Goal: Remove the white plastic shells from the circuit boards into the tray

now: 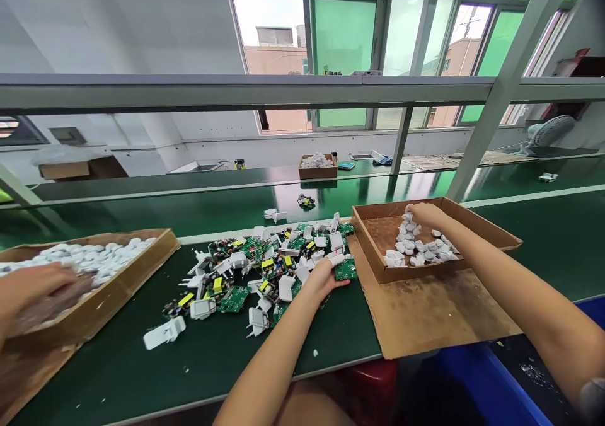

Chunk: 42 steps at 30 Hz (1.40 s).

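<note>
My left hand [322, 280] is closed on the edge of a green circuit board [346, 268], at the right side of a heap of boards and white plug housings [285, 287]. Something white covers its thumb tip. My right hand [426, 215] reaches into a shallow cardboard box [416, 275]. Its fingers pinch at a small white plastic piece [407, 217], at the far end of a pile of similar white pieces [418, 246]. The fingertips are partly hidden there.
Another person's hand [40, 287] is over a cardboard box [118, 284] of white pieces at left. A flat cardboard sheet [425, 319] lies under the right box. Beyond are a green conveyor [212, 205], a small box [319, 172] and a metal rail [189, 92].
</note>
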{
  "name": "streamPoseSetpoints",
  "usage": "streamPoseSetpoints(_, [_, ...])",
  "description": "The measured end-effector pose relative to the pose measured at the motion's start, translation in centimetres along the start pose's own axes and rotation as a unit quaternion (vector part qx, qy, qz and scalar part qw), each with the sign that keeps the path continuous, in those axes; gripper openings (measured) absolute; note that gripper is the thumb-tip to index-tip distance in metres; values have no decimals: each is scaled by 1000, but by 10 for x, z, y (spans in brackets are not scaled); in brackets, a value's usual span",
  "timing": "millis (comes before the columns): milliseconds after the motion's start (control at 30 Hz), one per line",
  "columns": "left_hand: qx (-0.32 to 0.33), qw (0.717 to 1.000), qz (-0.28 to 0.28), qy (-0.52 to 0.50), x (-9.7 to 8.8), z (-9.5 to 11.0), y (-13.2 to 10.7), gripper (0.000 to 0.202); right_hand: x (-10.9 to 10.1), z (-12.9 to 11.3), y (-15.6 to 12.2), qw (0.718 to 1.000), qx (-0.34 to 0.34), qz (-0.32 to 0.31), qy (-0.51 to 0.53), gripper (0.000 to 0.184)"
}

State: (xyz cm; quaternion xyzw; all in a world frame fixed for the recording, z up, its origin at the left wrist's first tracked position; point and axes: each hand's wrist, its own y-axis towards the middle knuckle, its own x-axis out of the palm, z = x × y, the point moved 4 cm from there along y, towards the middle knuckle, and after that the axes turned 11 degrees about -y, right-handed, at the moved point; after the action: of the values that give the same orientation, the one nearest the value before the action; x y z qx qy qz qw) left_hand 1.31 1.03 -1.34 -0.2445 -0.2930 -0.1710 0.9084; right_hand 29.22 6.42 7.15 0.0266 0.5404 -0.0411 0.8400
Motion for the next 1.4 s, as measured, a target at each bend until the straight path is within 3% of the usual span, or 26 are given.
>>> streamPoseSetpoints(433, [20,999,1,-43,0,4,-3,18,-45,-82,-15,988,-116,103,-19,22])
streamPoseSetpoints(733, [18,999,-9,-38,3,3,-4,21,-37,-74,-10,992,-83,80,42,17])
streamPoseSetpoints(933, [12,999,-12,-37,4,2,-5,20,-47,-82,-18,975,-128,59,172,13])
streamPoseSetpoints(1033, [19,999,-9,-45,3,3,-4,22,-40,-81,-17,942,-132,33,307,15])
streamPoseSetpoints(1133, [26,998,-9,-52,3,4,-3,23,-29,-75,-14,865,-117,18,488,18])
streamPoseSetpoints(1233, [25,998,-10,-57,3,4,-4,23,-24,-66,-13,814,-91,37,573,19])
streamPoseSetpoints(1333, [19,998,-15,-57,4,3,-4,21,-27,-59,-13,801,-81,60,589,26])
streamPoseSetpoints(1400, [18,998,-17,-54,4,4,-4,19,-30,-55,-13,818,-75,80,565,29])
